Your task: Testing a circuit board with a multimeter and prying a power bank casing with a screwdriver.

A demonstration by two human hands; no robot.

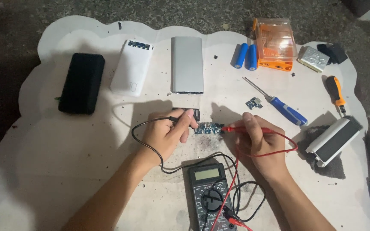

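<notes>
Hands are working over a small blue circuit board (208,128) that is lying near the middle of a pale, wavy-edged mat (65,141), just beyond a dark smudge on it. The left hand (168,134) is pinching a black probe (177,120) between thumb and fingers, its tip sitting at the left end of the board. The right hand (260,145) is pinching a red probe (236,128) the same way, its tip touching the board's right end. A black wire (144,143) and a red wire (279,149) are looping back from the probes to a dark meter (210,196) with a grey screen and a round dial, which is lying on the mat between the two forearms.

Along the far side of the mat, three power banks are lying in a row: a black one (81,82), a white one (132,67) and a silver one (187,64). To their right, two blue batteries (246,56) are lying just beside an orange and clear plastic box (275,42). A blue-handled screwdriver (279,105) is lying at an angle near a second tiny board (253,103). An orange-handled screwdriver (335,93) is lying at the right edge, above a white and black casing (334,141) on a dark cloth.
</notes>
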